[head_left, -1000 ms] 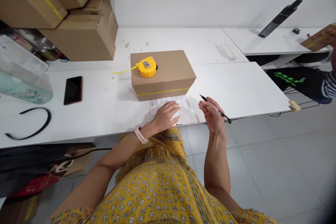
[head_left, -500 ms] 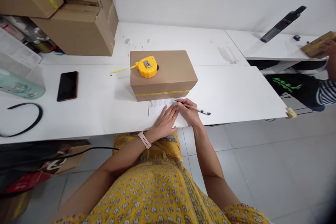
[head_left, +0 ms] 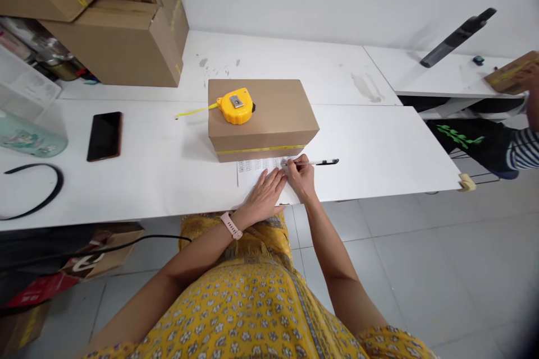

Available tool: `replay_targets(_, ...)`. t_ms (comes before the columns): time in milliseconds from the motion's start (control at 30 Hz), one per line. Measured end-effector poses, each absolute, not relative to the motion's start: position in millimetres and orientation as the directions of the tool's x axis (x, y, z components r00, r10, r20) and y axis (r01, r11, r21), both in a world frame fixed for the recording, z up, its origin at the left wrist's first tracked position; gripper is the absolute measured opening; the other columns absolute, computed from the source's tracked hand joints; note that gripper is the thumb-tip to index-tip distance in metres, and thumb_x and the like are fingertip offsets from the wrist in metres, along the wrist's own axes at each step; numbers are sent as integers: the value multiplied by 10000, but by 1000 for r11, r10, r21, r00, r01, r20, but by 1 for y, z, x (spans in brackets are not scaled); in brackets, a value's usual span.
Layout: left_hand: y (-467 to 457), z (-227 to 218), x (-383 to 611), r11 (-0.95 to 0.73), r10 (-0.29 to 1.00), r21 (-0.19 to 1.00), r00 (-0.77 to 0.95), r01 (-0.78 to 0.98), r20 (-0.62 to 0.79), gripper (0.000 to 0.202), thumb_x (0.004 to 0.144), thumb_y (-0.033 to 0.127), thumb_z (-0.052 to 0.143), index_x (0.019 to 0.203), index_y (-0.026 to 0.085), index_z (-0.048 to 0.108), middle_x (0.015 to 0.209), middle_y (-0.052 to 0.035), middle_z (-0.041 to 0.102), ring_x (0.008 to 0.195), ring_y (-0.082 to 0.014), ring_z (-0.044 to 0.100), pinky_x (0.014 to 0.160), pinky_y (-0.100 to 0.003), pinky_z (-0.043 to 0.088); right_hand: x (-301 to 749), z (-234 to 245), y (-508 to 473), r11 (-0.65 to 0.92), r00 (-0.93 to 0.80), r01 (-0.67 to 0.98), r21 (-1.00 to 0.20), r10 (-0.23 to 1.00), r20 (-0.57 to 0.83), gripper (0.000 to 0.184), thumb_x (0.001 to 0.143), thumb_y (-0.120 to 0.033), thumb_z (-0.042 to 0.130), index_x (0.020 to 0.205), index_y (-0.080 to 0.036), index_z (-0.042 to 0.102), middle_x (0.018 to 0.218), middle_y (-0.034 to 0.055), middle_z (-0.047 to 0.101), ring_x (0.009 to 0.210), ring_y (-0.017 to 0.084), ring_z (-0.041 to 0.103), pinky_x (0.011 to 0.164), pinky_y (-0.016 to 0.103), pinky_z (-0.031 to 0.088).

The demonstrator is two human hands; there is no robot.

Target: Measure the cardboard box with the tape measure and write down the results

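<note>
My left hand (head_left: 264, 196) lies flat on a sheet of paper (head_left: 247, 177) with rows of dark marks, fingers stretched out. A pen (head_left: 324, 162) is pinched in my right hand (head_left: 301, 178), its tip end at the paper and its dark end pointing right. Part of the sheet is hidden under both hands. Just behind the paper stands a closed cardboard box (head_left: 269, 112) with a yellow strip along its front. On the box's top rests a yellow tape measure (head_left: 236, 106), a short length of its blade sticking out to the left.
To the left are a phone (head_left: 105, 136), a black curved band (head_left: 54, 193) and a pale green bottle (head_left: 36, 136). Cardboard boxes (head_left: 122, 45) are stacked behind them. At far right, another person's hand (head_left: 529, 77) touches a small box (head_left: 507, 76). A dark cylinder (head_left: 457, 38) stands nearby.
My right hand has shifted slightly, and the pen has swung from slanting down to nearly level, pointing right. My left hand remains on the paper. The view has shifted a little.
</note>
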State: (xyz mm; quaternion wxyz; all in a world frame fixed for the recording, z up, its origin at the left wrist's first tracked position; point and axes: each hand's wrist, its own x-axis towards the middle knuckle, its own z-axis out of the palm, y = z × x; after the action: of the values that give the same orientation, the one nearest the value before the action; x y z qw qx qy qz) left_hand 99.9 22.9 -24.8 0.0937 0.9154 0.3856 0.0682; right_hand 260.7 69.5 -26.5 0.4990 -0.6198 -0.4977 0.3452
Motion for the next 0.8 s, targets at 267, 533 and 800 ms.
replay_targets(267, 23, -28, 99, -689, 717, 223, 694, 690, 68, 839, 955, 497, 608, 1589, 32, 316, 1680, -235, 298, 1586, -350, 224, 1304, -525, 61, 259, -22, 68, 1, 216, 317, -949, 974, 74, 243, 869, -425, 593, 765, -253, 456, 556, -73, 476, 553, 125, 439, 567, 275, 362)
replay_targets(533, 23, -27, 99, -688, 717, 195, 696, 699, 35, 872, 955, 533, 594, 1605, 44, 279, 1689, -216, 290, 1592, -344, 211, 1308, -525, 61, 260, -29, 70, 27, 198, 307, -951, 976, 92, 253, 859, -429, 617, 763, -250, 465, 567, -76, 468, 546, 119, 444, 560, 272, 358)
replay_targets(800, 22, -22, 99, -688, 716, 197, 698, 699, 22, 831, 975, 520, 570, 1587, 21, 313, 1692, -220, 277, 1593, -343, 202, 1309, -527, 68, 261, -32, 70, 31, 201, 295, -955, 975, 94, 245, 854, -397, 624, 759, -249, 453, 566, -79, 468, 547, 117, 437, 565, 268, 357)
